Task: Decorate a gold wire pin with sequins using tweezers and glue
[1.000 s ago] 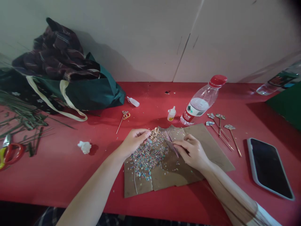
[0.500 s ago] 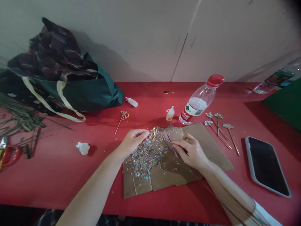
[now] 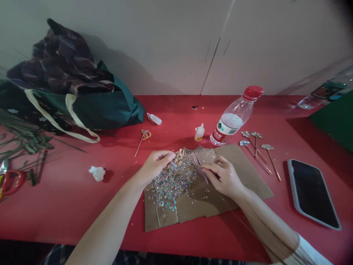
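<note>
A gold hairpin [image 3: 180,156] with an openwork ornamental head is held between both hands. My left hand [image 3: 157,165] pinches the edge of its head, fingers closed. The thin stick of the pin runs to the right into the pinched fingers of my right hand [image 3: 224,176]. Under the pin, a heap of small iridescent chips [image 3: 172,186] is spread over a flat brown piece of cardboard [image 3: 217,204]. A small white glue bottle [image 3: 199,132] stands just behind the cardboard.
A water bottle [image 3: 234,117] stands behind the cardboard, beside several finished-looking hairpins [image 3: 256,151] and a phone [image 3: 313,193]. Leftward lie another hairpin [image 3: 142,141], a second small bottle [image 3: 154,118], crumpled white tissue [image 3: 97,173], red-handled scissors [image 3: 12,182] and a green bag [image 3: 110,110].
Both hands hold the hairpin in nearly the same place. The whole view has shifted very slightly; nothing on the table has visibly moved.
</note>
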A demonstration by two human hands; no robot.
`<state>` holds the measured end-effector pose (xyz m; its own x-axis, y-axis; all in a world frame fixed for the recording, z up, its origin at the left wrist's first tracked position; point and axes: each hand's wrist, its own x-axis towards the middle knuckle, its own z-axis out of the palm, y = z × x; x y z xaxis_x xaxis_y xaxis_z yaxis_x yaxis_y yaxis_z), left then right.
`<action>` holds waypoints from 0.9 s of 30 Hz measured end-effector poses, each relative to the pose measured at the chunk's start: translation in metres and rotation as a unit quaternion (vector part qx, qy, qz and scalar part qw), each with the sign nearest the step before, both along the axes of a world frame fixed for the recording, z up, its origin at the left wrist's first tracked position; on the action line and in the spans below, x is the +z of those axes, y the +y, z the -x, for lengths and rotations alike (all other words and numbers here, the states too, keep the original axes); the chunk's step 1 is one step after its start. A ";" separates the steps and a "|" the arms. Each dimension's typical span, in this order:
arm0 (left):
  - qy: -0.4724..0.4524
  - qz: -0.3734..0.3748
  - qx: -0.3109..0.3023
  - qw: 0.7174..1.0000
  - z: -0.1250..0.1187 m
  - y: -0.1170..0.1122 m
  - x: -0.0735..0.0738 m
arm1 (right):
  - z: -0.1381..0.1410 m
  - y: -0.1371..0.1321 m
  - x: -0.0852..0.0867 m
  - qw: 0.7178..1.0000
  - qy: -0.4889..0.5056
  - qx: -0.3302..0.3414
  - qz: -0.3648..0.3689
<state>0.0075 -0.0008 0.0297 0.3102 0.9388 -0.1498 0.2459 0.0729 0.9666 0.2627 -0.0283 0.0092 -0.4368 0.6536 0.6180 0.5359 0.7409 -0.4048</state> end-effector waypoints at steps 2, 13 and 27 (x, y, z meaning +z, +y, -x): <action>0.003 0.000 0.002 1.000 0.000 0.000 0.001 | 0.000 0.000 0.000 1.000 -0.001 0.000 0.004; 0.001 -0.006 0.003 1.000 0.000 0.000 -0.001 | -0.001 0.000 0.000 1.000 -0.002 0.005 0.017; 0.001 -0.007 0.001 1.000 -0.002 -0.001 0.004 | -0.002 0.000 -0.002 1.000 -0.005 -0.001 0.016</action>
